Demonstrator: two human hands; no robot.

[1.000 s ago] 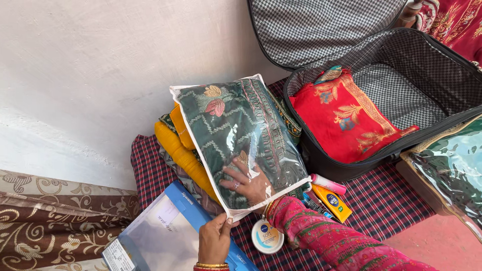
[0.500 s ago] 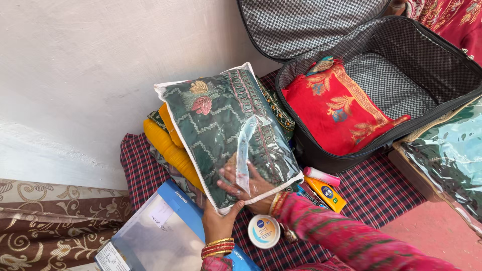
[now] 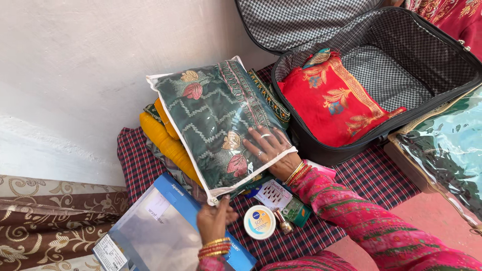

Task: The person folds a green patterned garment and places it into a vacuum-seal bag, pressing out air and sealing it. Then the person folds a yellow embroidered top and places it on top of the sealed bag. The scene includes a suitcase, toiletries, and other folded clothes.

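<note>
Right hand: right hand [image 3: 271,149] lies flat, fingers spread, on the clear packet [image 3: 218,123]; a second ago it pressed lower, near the bottom edge.
Left hand: left hand [image 3: 213,221], loosely curled, fingertips at the packet's lower corner, resting on the blue box [image 3: 165,228].
Packet: glossy plastic, white-edged, holding folded dark green embroidered cloth; now lower atop the yellow folded fabrics [image 3: 165,143].
Beside: round white cream tin [image 3: 259,222] on checked cloth [image 3: 135,160].
Beyond: black suitcase [image 3: 442,65], check-lined, red garment [image 3: 336,100] inside.
</note>
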